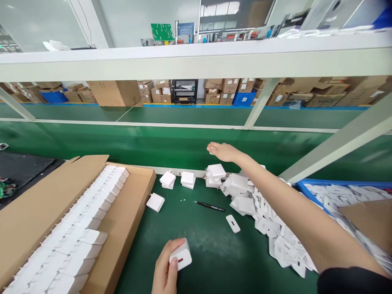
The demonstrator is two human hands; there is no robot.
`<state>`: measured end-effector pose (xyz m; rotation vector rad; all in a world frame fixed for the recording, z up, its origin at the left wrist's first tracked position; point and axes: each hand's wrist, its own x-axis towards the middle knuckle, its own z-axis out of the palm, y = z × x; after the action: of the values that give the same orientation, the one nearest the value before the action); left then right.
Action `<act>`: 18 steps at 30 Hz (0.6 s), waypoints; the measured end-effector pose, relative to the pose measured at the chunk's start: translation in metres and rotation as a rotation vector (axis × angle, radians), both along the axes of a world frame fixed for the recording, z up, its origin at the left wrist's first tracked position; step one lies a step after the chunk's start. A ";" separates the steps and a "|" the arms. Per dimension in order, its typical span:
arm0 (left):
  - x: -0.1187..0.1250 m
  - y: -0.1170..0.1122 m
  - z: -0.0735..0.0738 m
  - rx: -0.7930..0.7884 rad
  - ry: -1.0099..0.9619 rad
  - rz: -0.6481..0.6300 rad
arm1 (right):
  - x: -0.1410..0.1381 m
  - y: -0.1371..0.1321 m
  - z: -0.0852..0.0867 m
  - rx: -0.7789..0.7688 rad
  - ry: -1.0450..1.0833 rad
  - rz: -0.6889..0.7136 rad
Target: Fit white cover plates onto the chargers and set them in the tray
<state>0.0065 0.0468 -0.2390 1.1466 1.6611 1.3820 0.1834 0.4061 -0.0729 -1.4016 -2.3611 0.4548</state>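
Note:
My left hand (165, 267) grips a white charger (183, 256) at the near middle of the bench, its port end with a red insert facing me. My right hand (226, 152) is stretched out over the far edge, above a stack of white chargers (215, 171). Its fingers are closed together, and a small white edge shows under the fingertips; what it belongs to is hidden. A single white cover plate (233, 223) with a slot lies on the green bench (208, 249). Black tweezers (210, 206) rest beyond it.
At left, an open cardboard box (134, 228) holds rows of white chargers. Several loose chargers (155, 202) sit beside it. Many cover plates (280, 232) are heaped at right, near a blue bin (315, 196). A pale shelf beam (196, 65) crosses overhead, with a post (330, 141) at right.

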 end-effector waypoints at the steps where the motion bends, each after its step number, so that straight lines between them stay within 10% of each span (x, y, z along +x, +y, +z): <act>1: 0.001 0.000 0.000 0.002 -0.027 0.013 | 0.001 -0.013 0.005 0.002 0.002 0.061; 7: -0.007 0.000 -0.002 0.009 -0.120 0.006 | -0.001 -0.147 -0.009 -0.160 0.027 0.571; 13: 0.003 0.000 0.007 -0.034 -0.163 -0.032 | 0.011 -0.203 -0.072 -0.115 -0.305 0.502; 18: 0.029 0.000 0.020 -0.015 -0.181 -0.046 | 0.029 -0.235 -0.066 -0.260 0.122 0.296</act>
<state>0.0355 0.0472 -0.2194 1.0130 1.5058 1.3984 0.2129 0.1716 -0.1386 -1.0871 -2.4829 0.9300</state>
